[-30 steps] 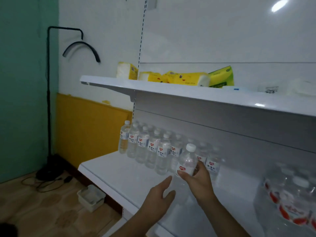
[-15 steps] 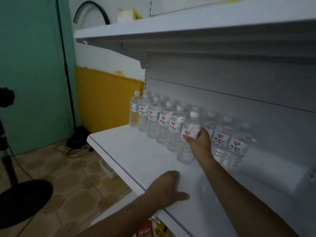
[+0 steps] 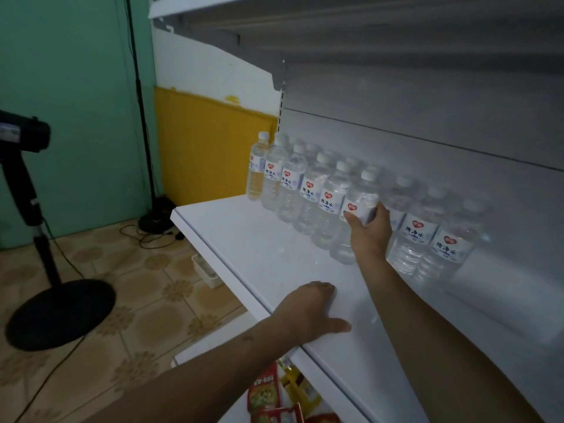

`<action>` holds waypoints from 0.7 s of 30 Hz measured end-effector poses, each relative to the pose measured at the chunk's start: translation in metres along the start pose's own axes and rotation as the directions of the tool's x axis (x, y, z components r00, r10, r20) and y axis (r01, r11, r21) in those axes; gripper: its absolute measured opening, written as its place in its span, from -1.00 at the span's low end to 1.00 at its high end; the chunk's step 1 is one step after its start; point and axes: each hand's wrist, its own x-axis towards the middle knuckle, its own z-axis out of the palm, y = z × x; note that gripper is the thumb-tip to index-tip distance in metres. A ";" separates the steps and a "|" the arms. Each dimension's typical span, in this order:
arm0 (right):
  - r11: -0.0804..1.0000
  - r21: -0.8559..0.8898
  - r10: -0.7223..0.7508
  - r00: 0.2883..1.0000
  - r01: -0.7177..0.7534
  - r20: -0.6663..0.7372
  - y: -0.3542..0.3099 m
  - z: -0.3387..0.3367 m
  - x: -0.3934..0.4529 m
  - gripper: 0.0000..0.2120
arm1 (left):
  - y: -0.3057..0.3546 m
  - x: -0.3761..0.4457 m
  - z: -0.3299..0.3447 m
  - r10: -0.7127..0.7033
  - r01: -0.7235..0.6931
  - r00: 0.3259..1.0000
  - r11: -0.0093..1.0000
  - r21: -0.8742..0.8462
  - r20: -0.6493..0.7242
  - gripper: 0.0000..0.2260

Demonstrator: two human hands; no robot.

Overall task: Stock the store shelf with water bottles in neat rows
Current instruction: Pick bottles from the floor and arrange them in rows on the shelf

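White shelf [image 3: 244, 239], right hand [image 3: 370, 236] gripping bottle [image 3: 361, 203]

Single head-worn view, angled down and toward two o'clock, close over the white shelf [image 3: 244, 239]; tiled floor [image 3: 137, 300] at eight o'clock.

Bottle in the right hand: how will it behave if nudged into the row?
The bottle looks full, so probably heavy for its size and likely to slide rather than bounce. It is tall and narrow, so a push near the cap may tip it. Thin clear plastic may dent under the right hand.
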 end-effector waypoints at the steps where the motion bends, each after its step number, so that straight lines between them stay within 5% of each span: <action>1: 0.999 -0.034 0.003 1.000 -0.003 0.008 0.000 -0.002 -0.001 -0.45 | 0.000 0.000 0.000 -0.002 0.002 1.000 1.000 -0.009 0.002 -0.36; 7: 0.969 -0.208 0.154 0.984 -0.132 0.092 -0.012 -0.022 -0.025 -0.45 | -0.001 -0.007 -0.006 -0.026 0.023 1.000 0.989 -0.143 -0.017 -0.40; 10: 0.976 -0.139 0.185 0.973 -0.166 0.135 -0.027 -0.039 -0.066 -0.40 | -0.005 -0.027 -0.014 -0.124 0.050 0.980 0.911 -0.408 -0.157 -0.48; 14: 0.986 -0.023 0.165 0.954 -0.164 0.252 -0.066 -0.051 -0.142 -0.50 | -0.028 -0.089 -0.019 -0.165 -0.064 0.911 0.849 -0.525 -0.377 -0.57; 21: 0.988 0.138 -0.001 0.910 -0.062 0.415 -0.100 -0.014 -0.295 -0.66 | -0.120 -0.213 0.011 -0.358 0.021 0.831 0.786 -0.618 -0.426 -0.61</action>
